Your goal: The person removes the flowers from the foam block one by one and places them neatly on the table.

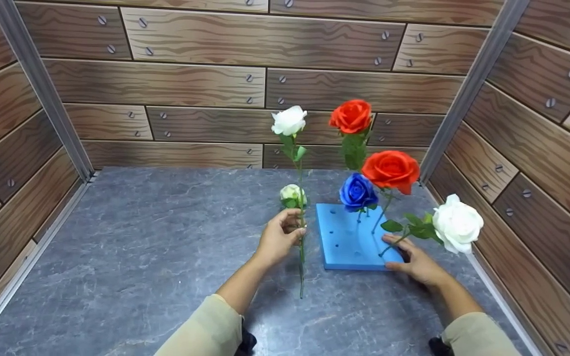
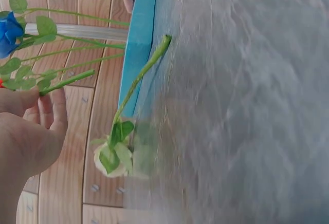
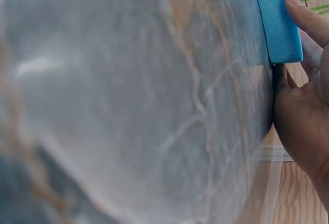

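Observation:
My left hand [image 1: 277, 240] pinches the green stem of a white rose [image 1: 289, 120], which stands nearly upright with its stem end below the fingers. To its right lies a blue foam block [image 1: 344, 254] with small holes in its top. Fingers and thumb of my right hand [image 1: 421, 262] hold the block at its near right corner. Stuck in the block are a blue rose [image 1: 358, 192], a large red rose [image 1: 391, 170], another red rose [image 1: 351, 117] behind it, and a second white rose [image 1: 457, 225] leaning right.
A loose pale rose [image 2: 110, 160] lies on the grey marbled tabletop [image 1: 166, 257], its stem beside the block in the left wrist view. Wood-patterned walls [image 1: 191, 84] enclose the back and sides, with metal posts [image 1: 42, 89] in the corners.

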`<state>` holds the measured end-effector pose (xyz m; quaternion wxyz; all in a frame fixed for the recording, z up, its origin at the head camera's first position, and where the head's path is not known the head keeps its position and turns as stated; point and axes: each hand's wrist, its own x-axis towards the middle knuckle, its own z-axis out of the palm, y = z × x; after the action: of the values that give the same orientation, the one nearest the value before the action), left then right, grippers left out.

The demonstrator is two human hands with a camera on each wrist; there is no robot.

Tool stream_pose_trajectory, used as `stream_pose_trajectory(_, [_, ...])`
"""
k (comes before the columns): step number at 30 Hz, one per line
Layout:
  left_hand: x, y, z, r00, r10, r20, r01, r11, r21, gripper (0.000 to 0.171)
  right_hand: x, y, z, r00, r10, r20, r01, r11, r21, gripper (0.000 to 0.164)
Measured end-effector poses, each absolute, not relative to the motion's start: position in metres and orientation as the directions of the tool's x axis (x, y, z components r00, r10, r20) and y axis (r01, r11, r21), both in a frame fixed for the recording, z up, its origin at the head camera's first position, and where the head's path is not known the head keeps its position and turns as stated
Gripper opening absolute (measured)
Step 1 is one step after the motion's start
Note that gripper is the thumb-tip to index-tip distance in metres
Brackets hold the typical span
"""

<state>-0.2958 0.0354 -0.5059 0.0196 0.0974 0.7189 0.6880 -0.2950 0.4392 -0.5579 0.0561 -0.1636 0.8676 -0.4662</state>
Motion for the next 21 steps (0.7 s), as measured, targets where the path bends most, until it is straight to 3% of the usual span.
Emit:
stream_pose_trajectory(12, [-0.294,0.015,-0.507,-0.979,0.194,0.068,0.084,0.075,0.994,0.047,-0.297,0.441,-0.562,-0.939,-0.34,0.057,-0.232,0.5,-0.834,0.074])
stream_pose_trajectory(21, [-0.29,0.0,-0.515,-0.983,0.176,-0.046,-0.01,0.201,0.979,0.046,-0.296,0.439,-0.561,-0.944,-0.326,0.051,-0.218,0.501,-0.837,0.075])
